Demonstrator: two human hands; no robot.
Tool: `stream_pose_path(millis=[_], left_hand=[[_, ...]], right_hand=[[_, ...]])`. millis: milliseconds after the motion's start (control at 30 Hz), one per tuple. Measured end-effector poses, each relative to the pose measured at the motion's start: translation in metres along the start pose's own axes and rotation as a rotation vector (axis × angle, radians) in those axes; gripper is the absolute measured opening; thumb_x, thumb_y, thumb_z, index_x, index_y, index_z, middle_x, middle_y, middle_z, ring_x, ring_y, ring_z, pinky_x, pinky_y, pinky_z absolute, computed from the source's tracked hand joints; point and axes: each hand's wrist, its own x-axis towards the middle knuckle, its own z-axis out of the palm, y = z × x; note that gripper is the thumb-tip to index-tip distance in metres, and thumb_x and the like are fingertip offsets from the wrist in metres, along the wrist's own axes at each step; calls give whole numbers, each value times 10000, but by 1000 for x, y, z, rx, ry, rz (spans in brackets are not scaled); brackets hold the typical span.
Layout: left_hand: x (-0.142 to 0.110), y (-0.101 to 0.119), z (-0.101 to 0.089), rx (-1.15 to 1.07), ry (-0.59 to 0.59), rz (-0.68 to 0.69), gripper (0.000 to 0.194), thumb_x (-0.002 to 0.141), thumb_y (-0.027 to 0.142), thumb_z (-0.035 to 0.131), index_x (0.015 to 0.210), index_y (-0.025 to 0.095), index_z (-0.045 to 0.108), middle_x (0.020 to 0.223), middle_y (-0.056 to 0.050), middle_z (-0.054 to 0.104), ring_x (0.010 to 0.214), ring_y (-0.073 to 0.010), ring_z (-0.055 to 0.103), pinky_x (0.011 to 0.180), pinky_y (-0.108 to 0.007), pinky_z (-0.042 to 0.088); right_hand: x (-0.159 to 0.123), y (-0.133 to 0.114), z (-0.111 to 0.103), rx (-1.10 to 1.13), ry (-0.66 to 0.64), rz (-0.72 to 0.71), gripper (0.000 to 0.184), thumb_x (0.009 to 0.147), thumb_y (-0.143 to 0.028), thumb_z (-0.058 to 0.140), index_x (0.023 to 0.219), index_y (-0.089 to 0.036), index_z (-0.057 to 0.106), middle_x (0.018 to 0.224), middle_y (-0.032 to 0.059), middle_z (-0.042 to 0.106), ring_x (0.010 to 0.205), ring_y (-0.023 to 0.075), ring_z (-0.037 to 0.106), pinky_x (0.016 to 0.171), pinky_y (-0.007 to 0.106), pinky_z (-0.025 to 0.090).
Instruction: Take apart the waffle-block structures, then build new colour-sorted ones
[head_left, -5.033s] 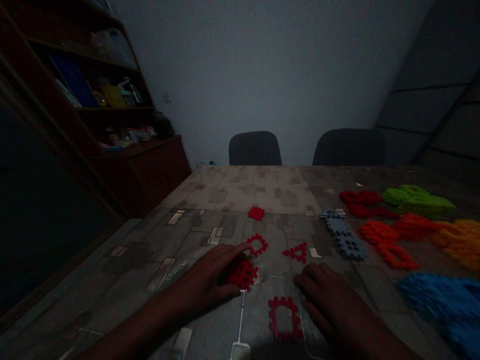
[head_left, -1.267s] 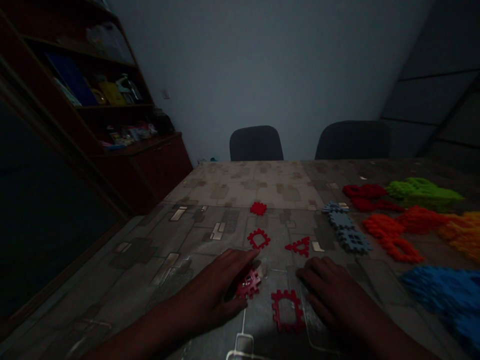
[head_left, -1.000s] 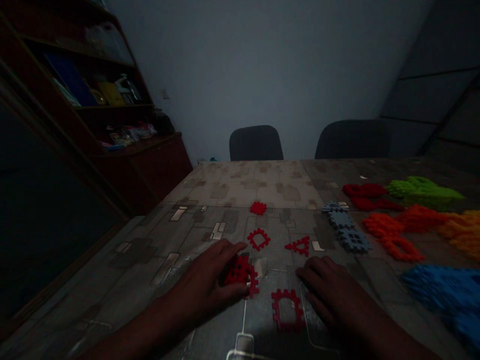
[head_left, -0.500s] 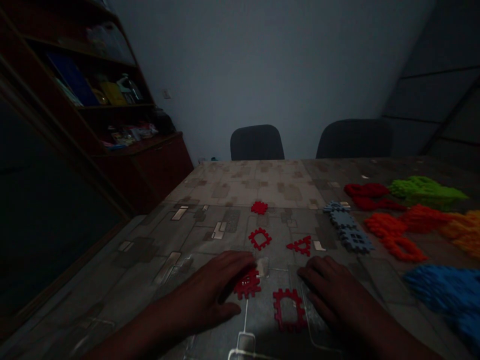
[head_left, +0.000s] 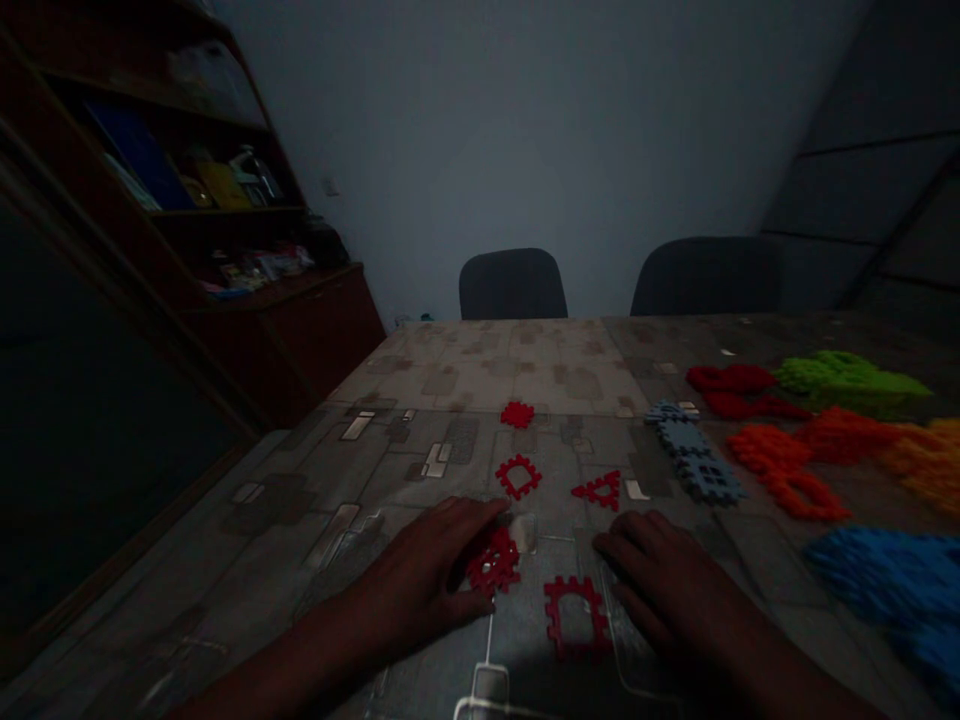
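My left hand (head_left: 439, 565) curves around the left side of a red toothed building piece (head_left: 495, 562) on the table, its thumb near the front edge and its fingers at the back. The thumb and fingers are apart; I cannot tell whether they touch the piece. To its right lies a red square frame piece (head_left: 553, 620) with a rounded opening. My right hand (head_left: 656, 565) rests on the table beyond that frame, holding nothing, fingers loosely bent. Farther back lie a red triangle piece (head_left: 600, 490), a red toothed ring piece (head_left: 518, 477) and a small solid red piece (head_left: 517, 415).
Grey-blue pieces (head_left: 694, 455) lie in a row right of centre. Along the right side are piles of blue pieces (head_left: 892, 580), orange pieces (head_left: 787, 470), yellow-green pieces (head_left: 847, 380) and dark red pieces (head_left: 731, 380). Two chairs (head_left: 514, 285) stand behind the patterned table (head_left: 435, 350).
My left thumb has moved inward, closer to the near edge of the red toothed piece, and the left fingers have shifted slightly. My right hand stays almost still.
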Motion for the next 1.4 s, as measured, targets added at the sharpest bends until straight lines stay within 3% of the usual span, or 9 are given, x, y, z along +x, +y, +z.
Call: stream_pose_path(millis=[200, 300, 400, 500, 567, 700, 900, 1233, 1400], left_hand=[[4, -5, -12, -24, -124, 183, 841, 850, 199, 798, 1544, 373, 356, 1580, -54, 448, 1446, -302, 397, 1197, -509, 326], [16, -3, -27, 4, -228, 301, 773, 883, 121, 691, 1545, 355, 368, 1577, -41, 458, 1478, -279, 357, 1207, -494, 318], [30, 4, -42, 68, -293, 350, 742, 820, 41, 617, 1491, 314, 459, 1497, -54, 550, 1438, -278, 423, 1176, -474, 363], [37, 11, -47, 105, -316, 361, 625, 842, 93, 655, 1424, 281, 531, 1391, -85, 623, 1315, -282, 537, 1138, -453, 397], [35, 12, -44, 125, -291, 338, 577, 867, 170, 716, 1404, 289, 541, 1309, -88, 653, 1206, -281, 588, 1087, -448, 431], [20, 10, -20, 198, -136, 160, 699, 831, 279, 832, 1436, 297, 482, 1259, -94, 634, 1145, -304, 575, 1001, -463, 466], [5, 10, 6, 237, -39, 22, 763, 833, 375, 837, 1462, 305, 412, 1228, -86, 645, 1104, -314, 592, 963, -488, 471], [2, 9, 4, 169, 3, 58, 790, 789, 379, 882, 1451, 289, 461, 1343, -78, 646, 1188, -332, 593, 1016, -503, 450], [18, 4, -13, 71, 95, -27, 411, 939, 315, 689, 1336, 286, 590, 1350, -39, 648, 1212, -257, 598, 1046, -403, 453]], right_hand=[[0, 2, 3, -3, 8, -17, 374, 874, -109, 568, 1222, -239, 611, 1150, 109, 637, 1011, 286, 592, 824, 427, 491], [0, 3, 3, -18, 14, -19, 366, 869, -107, 570, 1208, -239, 615, 1136, 105, 639, 999, 277, 589, 820, 411, 479], [0, 2, 2, -24, 16, -20, 354, 868, -109, 578, 1195, -234, 626, 1116, 101, 641, 974, 275, 587, 798, 401, 473], [0, 0, 0, -13, 26, -7, 334, 875, -112, 588, 1183, -233, 630, 1109, 96, 644, 970, 277, 584, 801, 402, 474], [0, -2, -1, -3, 23, -1, 330, 879, -106, 591, 1184, -229, 626, 1117, 98, 644, 980, 281, 585, 812, 410, 478], [0, -4, -3, 7, 16, 4, 318, 884, -92, 594, 1171, -225, 631, 1122, 106, 642, 992, 285, 585, 826, 418, 485], [0, -3, -1, 1, 16, 17, 337, 860, -85, 615, 1168, -218, 648, 1118, 108, 646, 978, 286, 592, 807, 415, 492], [1, -4, -4, 38, -6, 17, 327, 883, -98, 582, 1179, -226, 641, 1118, 106, 641, 992, 290, 590, 820, 432, 503], [-1, -5, -4, 52, -23, 45, 316, 881, -116, 579, 1170, -228, 639, 1123, 104, 640, 1004, 289, 589, 822, 426, 502]])
